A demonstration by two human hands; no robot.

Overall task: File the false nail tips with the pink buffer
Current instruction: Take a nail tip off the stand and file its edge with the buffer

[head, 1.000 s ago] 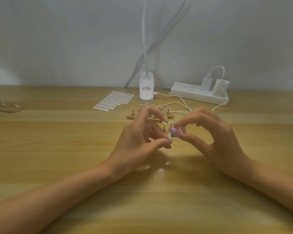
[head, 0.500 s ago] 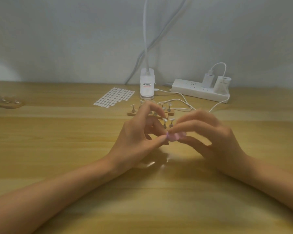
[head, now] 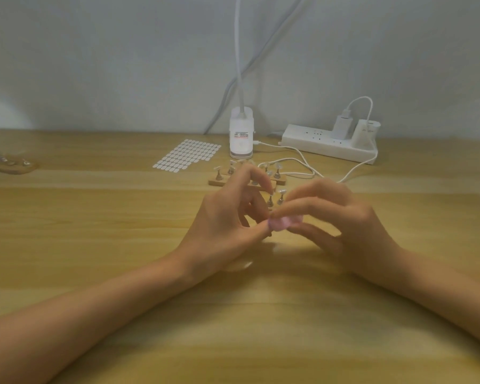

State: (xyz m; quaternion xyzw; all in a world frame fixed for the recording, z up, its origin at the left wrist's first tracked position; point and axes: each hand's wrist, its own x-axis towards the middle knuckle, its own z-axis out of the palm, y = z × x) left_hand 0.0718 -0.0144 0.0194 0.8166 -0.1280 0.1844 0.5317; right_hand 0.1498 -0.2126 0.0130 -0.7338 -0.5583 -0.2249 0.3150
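My right hand point(head: 341, 225) pinches a small pink buffer point(head: 284, 222) between thumb and fingers; the buffer is motion-blurred. My left hand point(head: 227, 217) pinches something small at its thumb and forefinger, pressed against the buffer's left end; I take it for a false nail tip, but it is hidden behind the blur. Just behind the hands stand two metal pegs topped with nail tips point(head: 275, 198). Further back, a wooden holder point(head: 219, 182) carries more nail tips on pegs.
A sheet of white adhesive tabs point(head: 187, 155) lies at back centre-left. A white clip lamp base point(head: 241, 139), a power strip point(head: 330, 146) with chargers and white cables point(head: 302, 167) sit by the wall. Another wooden holder point(head: 9, 164) lies far left.
The buffer has slid left against the left fingertips, covering the tip that showed a second ago. Both hands have kept their place on the table.
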